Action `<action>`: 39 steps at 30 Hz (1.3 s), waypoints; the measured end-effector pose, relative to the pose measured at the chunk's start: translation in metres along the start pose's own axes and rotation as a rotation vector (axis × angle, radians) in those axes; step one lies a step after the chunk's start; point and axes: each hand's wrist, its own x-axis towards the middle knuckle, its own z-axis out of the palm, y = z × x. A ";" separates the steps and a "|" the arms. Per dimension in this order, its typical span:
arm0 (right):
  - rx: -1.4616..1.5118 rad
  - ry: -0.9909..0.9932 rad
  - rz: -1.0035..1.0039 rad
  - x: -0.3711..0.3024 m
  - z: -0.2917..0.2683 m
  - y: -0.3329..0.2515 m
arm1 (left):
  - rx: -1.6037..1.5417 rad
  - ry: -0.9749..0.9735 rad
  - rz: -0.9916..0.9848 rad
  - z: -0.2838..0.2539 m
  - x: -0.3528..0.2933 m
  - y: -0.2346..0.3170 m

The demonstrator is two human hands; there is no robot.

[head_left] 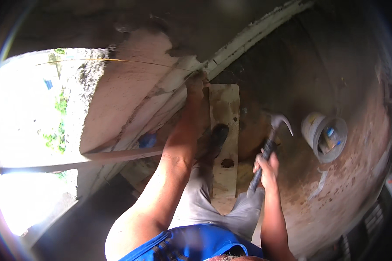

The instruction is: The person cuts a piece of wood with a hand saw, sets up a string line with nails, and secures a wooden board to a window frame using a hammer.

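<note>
My right hand (268, 167) is wrapped around the dark grip of a claw hammer (270, 141). The hammer is held tilted, its metal head up and its curved claw pointing right. My left arm stretches far forward, and my left hand (197, 80) is up against the pale ledge (224, 58) along the wall. A thin yellowish string (135, 62) runs from the left across the bright opening to near that hand. Shadow and blur keep the left fingers from being made out, along with anything between them.
Below me lies a pale, stained plank (224, 182) with a dark shoe (219, 134) on it. A whitish bucket (313, 130) with things inside stands at the right. A long bar (117, 155) crosses the bright opening at left. A blue object (147, 140) sits near the wall.
</note>
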 end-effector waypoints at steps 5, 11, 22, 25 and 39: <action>0.359 0.011 0.299 0.046 0.138 0.036 | 0.085 0.064 -0.076 -0.045 0.016 0.035; 0.418 0.148 0.074 0.069 0.225 0.077 | 0.115 0.032 -0.136 -0.039 0.019 0.018; -0.177 0.328 -0.202 0.093 0.302 0.095 | 0.098 0.021 -0.016 -0.044 0.020 0.013; 0.464 0.296 0.133 0.073 0.299 0.091 | 0.069 -0.013 0.007 -0.046 0.024 0.016; -0.780 0.741 -0.766 0.100 0.276 0.138 | 0.118 0.001 -0.136 -0.022 0.014 0.012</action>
